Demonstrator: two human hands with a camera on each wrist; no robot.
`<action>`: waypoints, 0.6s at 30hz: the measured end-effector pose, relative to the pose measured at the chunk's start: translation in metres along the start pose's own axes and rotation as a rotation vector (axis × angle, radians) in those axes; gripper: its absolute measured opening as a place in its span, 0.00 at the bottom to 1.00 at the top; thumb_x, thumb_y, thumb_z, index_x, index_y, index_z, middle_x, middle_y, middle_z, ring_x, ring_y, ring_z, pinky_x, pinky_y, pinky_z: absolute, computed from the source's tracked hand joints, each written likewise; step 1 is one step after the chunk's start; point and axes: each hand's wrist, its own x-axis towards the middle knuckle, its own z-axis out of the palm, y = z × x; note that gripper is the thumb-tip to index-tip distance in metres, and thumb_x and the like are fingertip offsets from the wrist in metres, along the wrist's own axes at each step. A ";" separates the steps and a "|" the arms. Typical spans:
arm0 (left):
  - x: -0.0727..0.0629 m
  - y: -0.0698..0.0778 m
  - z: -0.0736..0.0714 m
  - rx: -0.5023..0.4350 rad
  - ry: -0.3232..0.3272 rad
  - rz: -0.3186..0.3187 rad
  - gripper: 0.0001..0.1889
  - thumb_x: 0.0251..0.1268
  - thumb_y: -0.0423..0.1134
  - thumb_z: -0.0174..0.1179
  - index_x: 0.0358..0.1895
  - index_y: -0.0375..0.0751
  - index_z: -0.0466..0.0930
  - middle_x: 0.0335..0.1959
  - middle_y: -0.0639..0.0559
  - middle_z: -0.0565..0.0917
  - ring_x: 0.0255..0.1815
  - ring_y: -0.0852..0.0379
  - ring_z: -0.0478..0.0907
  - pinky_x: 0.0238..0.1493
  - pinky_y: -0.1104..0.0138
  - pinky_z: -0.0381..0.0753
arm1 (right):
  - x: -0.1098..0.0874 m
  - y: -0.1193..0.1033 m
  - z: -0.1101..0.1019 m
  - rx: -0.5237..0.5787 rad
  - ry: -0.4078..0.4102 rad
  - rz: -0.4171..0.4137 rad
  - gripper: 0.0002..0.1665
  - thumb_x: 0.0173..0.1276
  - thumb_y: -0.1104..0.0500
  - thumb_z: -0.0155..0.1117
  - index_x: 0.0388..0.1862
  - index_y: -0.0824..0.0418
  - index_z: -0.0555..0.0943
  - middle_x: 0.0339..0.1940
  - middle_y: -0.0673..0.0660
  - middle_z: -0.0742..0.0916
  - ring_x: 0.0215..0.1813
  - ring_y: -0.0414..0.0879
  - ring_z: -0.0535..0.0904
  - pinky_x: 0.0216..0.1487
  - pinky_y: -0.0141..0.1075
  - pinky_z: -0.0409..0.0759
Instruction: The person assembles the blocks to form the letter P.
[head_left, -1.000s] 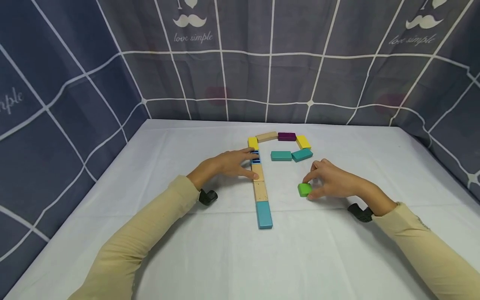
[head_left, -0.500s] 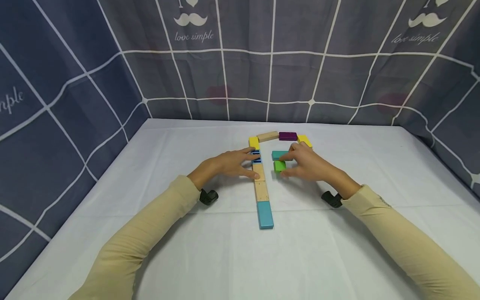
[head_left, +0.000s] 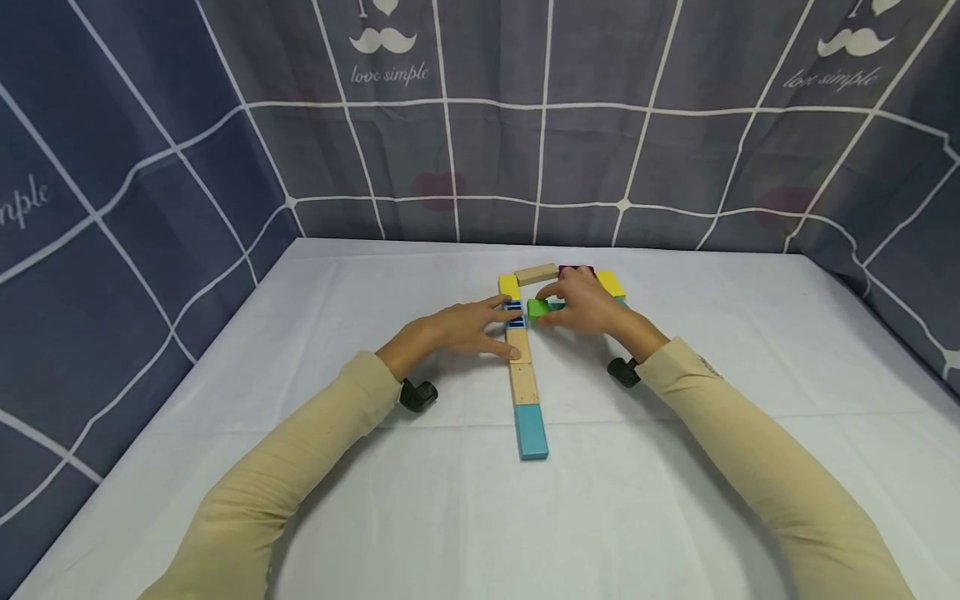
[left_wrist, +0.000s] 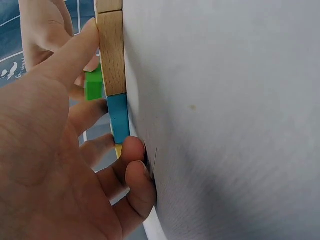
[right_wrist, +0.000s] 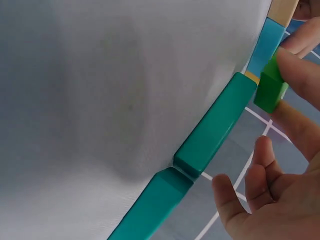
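Observation:
Between the thumb and a finger of my right hand (head_left: 587, 302) is a small green block (head_left: 537, 308), beside the striped blue block (head_left: 516, 315). In the right wrist view the green block (right_wrist: 270, 85) appears raised near the end of a teal block (right_wrist: 217, 125). My left hand (head_left: 467, 327) lies along the column, its thumb at a wooden block (head_left: 517, 340) and its fingertips at the blue block. In the left wrist view the left hand's lower fingers bend loosely beside the blue block (left_wrist: 118, 117), holding nothing.
Below the first wooden block come another wooden block (head_left: 523, 383) and a light blue block (head_left: 531, 432). At the top are a yellow block (head_left: 508, 287), a wooden strip (head_left: 536, 273), a partly hidden purple block (head_left: 562, 269) and a second yellow block (head_left: 612, 284). White cloth (head_left: 450, 500) covers the table.
My right hand has carried the green block left and away from me, from the right of the table to beside the blue block. The left hand has stayed in place.

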 end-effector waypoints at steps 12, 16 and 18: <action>0.002 0.001 0.000 -0.002 0.021 0.009 0.45 0.60 0.71 0.57 0.78 0.61 0.55 0.81 0.52 0.47 0.78 0.45 0.51 0.71 0.44 0.58 | 0.008 -0.001 0.002 -0.074 -0.077 0.069 0.26 0.62 0.50 0.74 0.58 0.58 0.84 0.50 0.61 0.83 0.52 0.56 0.65 0.49 0.46 0.66; 0.001 0.002 -0.001 0.001 0.027 0.013 0.45 0.60 0.71 0.58 0.78 0.61 0.55 0.81 0.51 0.48 0.78 0.45 0.51 0.71 0.44 0.57 | 0.008 -0.001 0.003 -0.083 -0.083 0.077 0.27 0.62 0.49 0.74 0.58 0.57 0.84 0.50 0.62 0.82 0.50 0.56 0.66 0.46 0.45 0.67; 0.001 0.003 -0.002 0.006 0.030 0.019 0.45 0.60 0.71 0.58 0.78 0.60 0.56 0.81 0.51 0.48 0.77 0.45 0.52 0.71 0.45 0.57 | 0.008 -0.001 0.003 -0.087 -0.085 0.084 0.27 0.62 0.48 0.74 0.58 0.56 0.84 0.49 0.62 0.81 0.50 0.56 0.65 0.45 0.44 0.67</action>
